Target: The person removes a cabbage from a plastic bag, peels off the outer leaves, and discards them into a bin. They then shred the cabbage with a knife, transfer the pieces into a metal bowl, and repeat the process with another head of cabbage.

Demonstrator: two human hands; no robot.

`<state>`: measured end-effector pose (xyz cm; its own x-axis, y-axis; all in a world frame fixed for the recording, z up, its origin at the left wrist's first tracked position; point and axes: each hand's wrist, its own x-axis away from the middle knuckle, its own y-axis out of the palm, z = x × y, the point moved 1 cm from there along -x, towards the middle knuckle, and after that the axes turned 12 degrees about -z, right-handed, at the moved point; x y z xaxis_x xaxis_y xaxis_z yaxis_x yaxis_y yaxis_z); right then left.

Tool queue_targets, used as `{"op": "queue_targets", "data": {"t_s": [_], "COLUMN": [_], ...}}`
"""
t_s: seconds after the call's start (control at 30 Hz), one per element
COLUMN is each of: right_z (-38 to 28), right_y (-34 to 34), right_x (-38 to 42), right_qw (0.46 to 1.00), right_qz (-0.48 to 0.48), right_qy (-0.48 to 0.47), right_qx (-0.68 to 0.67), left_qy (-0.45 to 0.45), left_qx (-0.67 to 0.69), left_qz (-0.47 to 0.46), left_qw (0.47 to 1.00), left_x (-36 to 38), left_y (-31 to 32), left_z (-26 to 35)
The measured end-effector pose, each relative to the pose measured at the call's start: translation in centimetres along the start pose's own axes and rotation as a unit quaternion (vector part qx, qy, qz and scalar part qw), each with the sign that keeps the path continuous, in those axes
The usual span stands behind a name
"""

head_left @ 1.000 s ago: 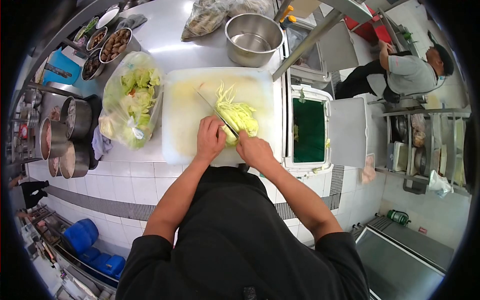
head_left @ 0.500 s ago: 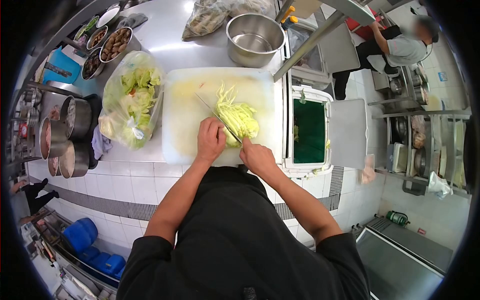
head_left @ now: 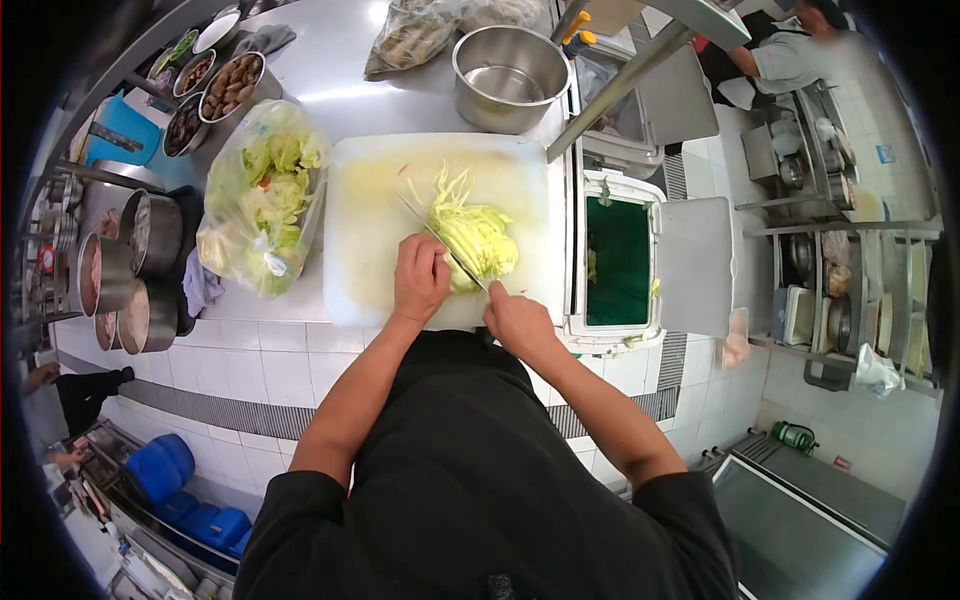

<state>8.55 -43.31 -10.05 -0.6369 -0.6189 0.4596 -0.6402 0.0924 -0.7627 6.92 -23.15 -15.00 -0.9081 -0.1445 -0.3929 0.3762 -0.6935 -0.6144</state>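
Observation:
My right hand (head_left: 517, 315) is wrapped round the handle of a kitchen knife. The thin blade (head_left: 413, 211) slants up and left across the white cutting board (head_left: 365, 220), touching the lettuce. A heap of shredded pale-green lettuce (head_left: 476, 238) lies along the blade's right side. Close against its left side, my left hand (head_left: 422, 277) is closed with curled fingers, pressing down on lettuce that it mostly hides. Left of the board stands a clear plastic bag (head_left: 222, 225) with more lettuce in it.
A steel pot (head_left: 510, 80) stands behind the board. At right is an open bin (head_left: 618, 265) with a green inside. A metal post (head_left: 620, 88) slants over that corner. Bowls of mushrooms (head_left: 232, 88) and several pots (head_left: 150, 318) are at left. A co-worker (head_left: 790, 60) stands far right.
My right hand and the knife have shifted very slightly right. My left hand stays in nearly the same place. The co-worker at upper right has moved up and away; legs at far left shifted right.

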Motion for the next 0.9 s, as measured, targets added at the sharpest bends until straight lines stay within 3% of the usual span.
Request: {"op": "queue_targets", "data": {"t_s": [0.13,0.27,0.4,0.53,0.67,0.9], "right_z": [-1.6,-3.1,-2.3,-0.2,-0.8,-2.9], "right_y": [-2.4,-7.3,-6.5,-0.5,-0.8,-7.1], "right_x": [-1.5,4.8,7.9,1.4,-1.6,7.5], "right_qw": [1.000,0.999,0.996,1.000,1.000,0.997], "right_qz": [0.010,-0.042,-0.085,-0.010,0.012,-0.079], "right_qy": [-0.013,-0.013,0.017,-0.002,-0.023,0.009], "right_qx": [0.010,0.009,0.005,0.001,0.010,0.007], "left_qy": [0.002,-0.014,-0.030,-0.038,0.002,-0.034], "left_qx": [-0.017,-0.032,-0.035,-0.012,-0.034,-0.037], "left_qz": [-0.018,-0.011,-0.007,-0.006,-0.010,-0.007], "left_qw": [1.000,0.999,0.999,0.999,0.999,0.999], "left_x": [0.1,0.2,0.3,0.5,1.0,1.0], "left_y": [-0.4,0.4,0.6,0.2,-0.2,0.2], "left_z": [0.1,-0.1,-0.3,-0.1,-0.1,-0.1]}}
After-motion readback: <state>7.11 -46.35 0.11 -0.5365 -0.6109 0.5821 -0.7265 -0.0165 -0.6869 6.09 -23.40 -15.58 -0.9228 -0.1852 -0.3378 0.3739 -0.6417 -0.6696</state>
